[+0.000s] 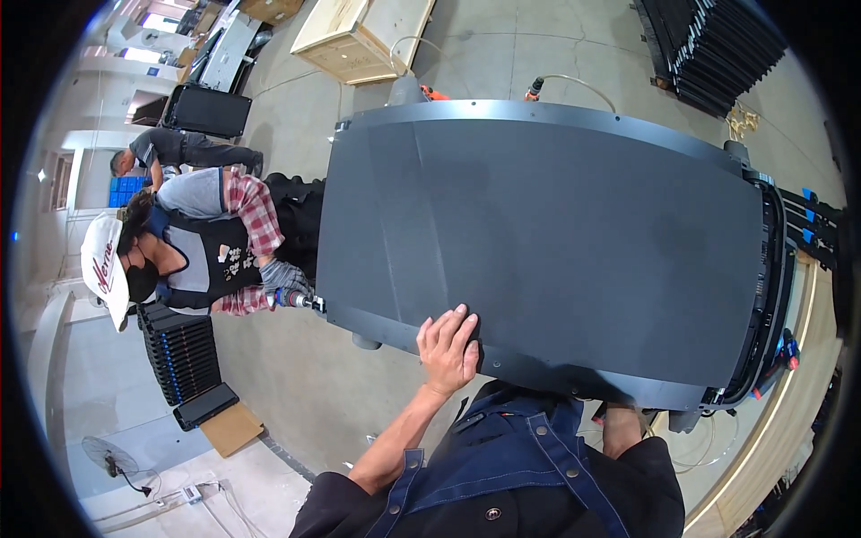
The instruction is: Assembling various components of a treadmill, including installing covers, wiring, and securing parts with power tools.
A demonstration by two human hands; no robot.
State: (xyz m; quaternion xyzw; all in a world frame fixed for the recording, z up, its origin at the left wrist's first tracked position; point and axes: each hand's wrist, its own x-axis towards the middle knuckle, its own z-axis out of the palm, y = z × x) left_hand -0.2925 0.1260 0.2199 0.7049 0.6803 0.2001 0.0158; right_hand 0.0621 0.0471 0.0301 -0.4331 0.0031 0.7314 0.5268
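A large dark grey panel (556, 242) with metal edge strips lies before me, bolted along its rim. My left hand (448, 348) rests on the near edge, fingers stretched out over the surface and holding nothing. My right wrist (621, 430) shows just below the near metal strip (538, 372), close to my body. The fingers of that hand are hidden beneath the panel's edge. Something red and black (599, 413) sits beside the wrist, too covered to name.
At the panel's left end a co-worker's gloved hand (287, 276) holds a power driver (294, 299) against the corner. Another person bends over farther back. A wooden crate (359, 45) stands beyond the panel; stacked black parts (726, 63) lie far right. A wooden beam (780, 386) runs at right.
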